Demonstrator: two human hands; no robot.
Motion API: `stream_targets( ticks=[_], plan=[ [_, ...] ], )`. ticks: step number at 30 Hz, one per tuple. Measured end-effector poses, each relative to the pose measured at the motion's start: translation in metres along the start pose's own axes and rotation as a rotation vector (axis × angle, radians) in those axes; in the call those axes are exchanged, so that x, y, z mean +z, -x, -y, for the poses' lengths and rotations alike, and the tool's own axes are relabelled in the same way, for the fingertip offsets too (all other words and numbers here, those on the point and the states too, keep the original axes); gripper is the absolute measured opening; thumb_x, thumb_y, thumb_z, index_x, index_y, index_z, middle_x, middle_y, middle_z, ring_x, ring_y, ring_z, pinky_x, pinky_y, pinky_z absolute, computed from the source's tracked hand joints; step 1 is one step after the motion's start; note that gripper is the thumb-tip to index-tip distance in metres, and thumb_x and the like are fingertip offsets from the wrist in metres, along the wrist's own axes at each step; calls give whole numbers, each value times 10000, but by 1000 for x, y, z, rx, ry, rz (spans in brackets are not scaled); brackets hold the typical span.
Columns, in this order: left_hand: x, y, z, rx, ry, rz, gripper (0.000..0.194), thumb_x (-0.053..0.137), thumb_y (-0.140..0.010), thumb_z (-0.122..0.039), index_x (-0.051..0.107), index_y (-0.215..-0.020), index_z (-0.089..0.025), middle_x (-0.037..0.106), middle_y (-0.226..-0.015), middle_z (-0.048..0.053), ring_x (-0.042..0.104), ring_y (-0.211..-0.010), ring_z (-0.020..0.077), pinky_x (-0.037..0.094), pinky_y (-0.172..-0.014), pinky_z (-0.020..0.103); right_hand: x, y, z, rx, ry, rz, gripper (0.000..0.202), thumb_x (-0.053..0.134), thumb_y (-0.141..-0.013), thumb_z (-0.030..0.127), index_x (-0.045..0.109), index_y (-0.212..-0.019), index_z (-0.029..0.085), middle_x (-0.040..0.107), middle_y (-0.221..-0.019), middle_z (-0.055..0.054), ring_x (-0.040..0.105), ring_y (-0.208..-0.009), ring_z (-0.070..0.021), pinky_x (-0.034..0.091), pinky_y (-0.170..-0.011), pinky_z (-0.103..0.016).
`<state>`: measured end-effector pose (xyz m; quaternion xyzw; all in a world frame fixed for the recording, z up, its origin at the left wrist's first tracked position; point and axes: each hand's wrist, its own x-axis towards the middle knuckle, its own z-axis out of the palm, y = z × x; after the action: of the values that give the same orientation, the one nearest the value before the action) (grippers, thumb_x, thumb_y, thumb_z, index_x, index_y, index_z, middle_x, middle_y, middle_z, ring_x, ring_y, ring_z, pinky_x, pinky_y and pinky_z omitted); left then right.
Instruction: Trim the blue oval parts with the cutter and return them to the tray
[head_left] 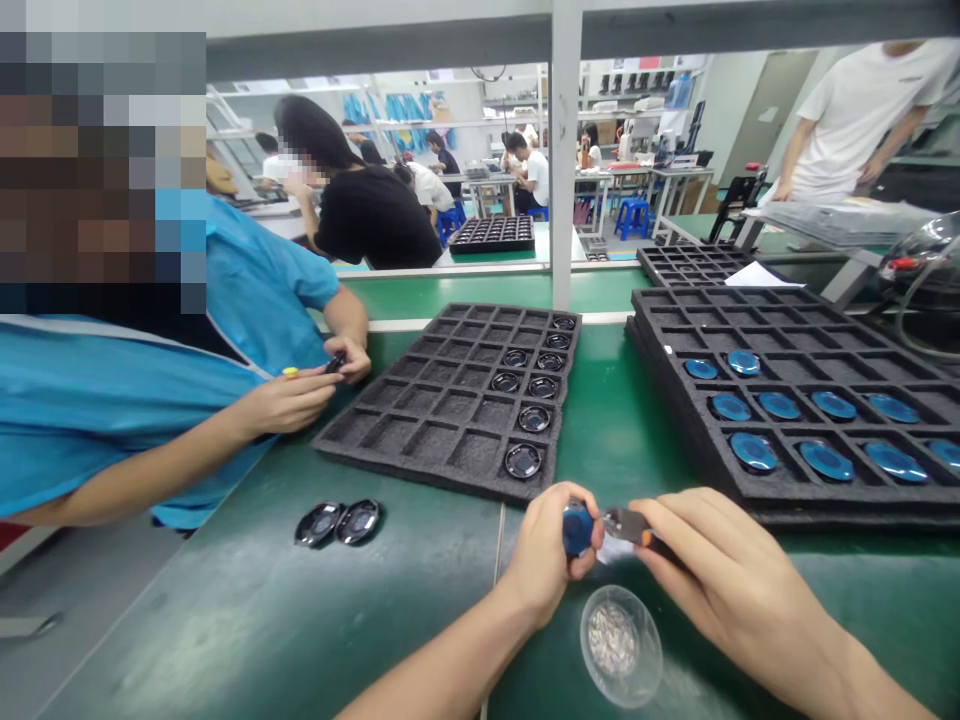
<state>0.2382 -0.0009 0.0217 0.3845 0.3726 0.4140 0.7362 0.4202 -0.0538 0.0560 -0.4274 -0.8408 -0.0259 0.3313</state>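
**Blue round piece (577,528) being held up to a plier-like tool (628,524)**

Just below the centre of the frame, the left hand (551,545) is closing its fingers around the blue round piece and is turning its face towards the right. The right hand (720,570) is pinching the tool between thumb and fingers, and the metal tip is pointing at the edge of the piece. Whether tip and piece are touching is too small to tell, and so is how far the tip is opening.

The step in hand seems to be close work on the edge of that piece, with the left hand steadying and the right hand aiming. The next move is probably calling for a firm left grip, fingertips clear of the tip, and a small, well-aimed motion from the right.

At the lower centre, a clear round dish (651,650) is holding small silvery bits (613,640) within easy reach of both hands. At the right, a dark foam tray (810,499) is carrying other blue pieces (754,452) in its compartments. Left of centre, another foam tray (420,470) is holding black round parts (523,461), mostly along its right side. Two more black parts (360,521) are lying side by side on the green bench (225,610) at the lower left, while a co-worker in blue (255,280) is handling a small dark part (336,362) beyond them.
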Motion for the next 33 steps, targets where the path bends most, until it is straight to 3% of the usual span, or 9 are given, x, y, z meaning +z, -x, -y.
stream_targets(
  ticks=[3, 8, 12, 15, 19, 23, 26, 29, 33],
  plan=[
    [1, 0, -2, -18, 30, 18, 293, 475, -881, -420, 543, -746, -170, 528, -513, -21, 332, -354, 46, 188, -377, 160, -16, 3, -1, 5, -41, 46, 227, 496, -1078, 246, 560, -1281, 170, 622, -1071, -82, 584, -922, -210, 477, -812, -350],
    [-3, 0, -2, -35, 52, 86, 328, 465, -882, -463, 551, -764, -169, 568, -541, -3, 339, -343, 45, 166, -361, 161, -26, 6, -2, -62, -87, 398, 173, 572, -1040, 296, 612, -1204, 255, 616, -1071, -43, 581, -983, -217, 504, -884, -373],
    [-7, -2, -2, -35, 65, 132, 366, 465, -894, -501, 561, -785, -166, 595, -554, 7, 361, -334, 49, 148, -352, 165, -23, 2, -3, -55, -76, 376, 225, 573, -1017, 262, 613, -1237, 245, 624, -1090, -55, 585, -1053, -234, 430, -1069, -472],
    [-8, -2, -2, -3, 62, 148, 367, 489, -905, -514, 575, -843, -163, 620, -579, 8, 388, -334, 49, 145, -350, 161, -19, -2, -9, -69, -79, 252, 276, 560, -1028, 271, 590, -1296, 215, 625, -1126, -81, 574, -1093, -250, 467, -1016, -457],
    [-6, -3, -3, 15, 17, 131, 423, 480, -932, -607, 535, -952, -189, 689, -645, 34, 419, -317, 61, 138, -335, 148, -13, -7, -22, -56, -30, -115, 320, 592, -1006, 213, 573, -1320, 157, 628, -1152, -115, 568, -1095, -276, 458, -990, -477],
    [-5, -4, -8, 61, -30, 18, 508, 607, -844, -678, 559, -975, -190, 723, -856, 64, 581, -459, 111, 319, -354, 165, -11, -11, -29, -63, 34, -428, 373, 622, -962, 144, 561, -1329, 121, 618, -1147, -145, 567, -1069, -290, 464, -957, -500],
    [-7, -8, -16, 120, -126, -77, 475, 778, -746, -576, 592, -967, -199, 693, -852, 13, 557, -507, 95, 370, -388, 168, -9, -17, -26, -89, 6, -502, 300, 557, -996, 178, 568, -1286, 104, 627, -1101, -145, 571, -1031, -278, 469, -933, -501],
    [-4, -21, -27, 162, -280, -150, 451, 779, -731, -579, 588, -800, -177, 622, -656, -31, 467, -439, 65, 328, -389, 155, -4, -24, -20, -149, -31, -545, 269, 460, -1050, 279, 592, -1208, 106, 647, -1035, -117, 587, -973, -247, 473, -938, -481],
    [27, -53, -48, 231, -393, -90, 431, 638, -810, -602, 593, -794, -174, 626, -626, -12, 471, -447, 83, 351, -416, 180, 0, -27, -11, -219, -37, -656, 309, 391, -1076, 336, 617, -1105, 127, 664, -974, -75, 610, -942, -205, 489, -948, -422]
  ],
)
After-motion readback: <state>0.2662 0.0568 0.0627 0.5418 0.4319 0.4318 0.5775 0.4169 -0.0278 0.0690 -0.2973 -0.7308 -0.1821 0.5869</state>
